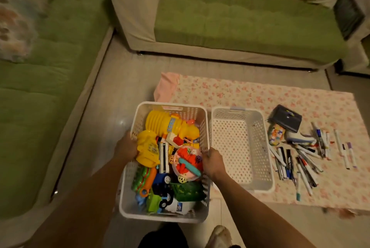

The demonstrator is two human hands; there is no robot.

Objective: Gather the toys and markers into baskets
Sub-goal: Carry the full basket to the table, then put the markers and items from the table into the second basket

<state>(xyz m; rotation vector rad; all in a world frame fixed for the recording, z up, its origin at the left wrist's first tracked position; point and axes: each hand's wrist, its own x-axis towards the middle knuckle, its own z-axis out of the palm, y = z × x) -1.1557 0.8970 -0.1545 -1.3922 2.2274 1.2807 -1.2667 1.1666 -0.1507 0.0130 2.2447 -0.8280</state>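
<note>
A white perforated basket sits low in the middle, packed with several plastic toys: yellow ones at the far end, a pink round one, green and blue ones at the near end. My left hand grips its left rim. On the right rim, my right hand holds on too. Beside it on the right stands a second white basket with nothing inside. Several markers lie scattered on the floral mat to the right of that basket.
A dark pouch, a patterned case and a white stapler-like item lie near the markers. Green sofas stand at the back and along the left. A pink cloth lies at the mat's far left corner.
</note>
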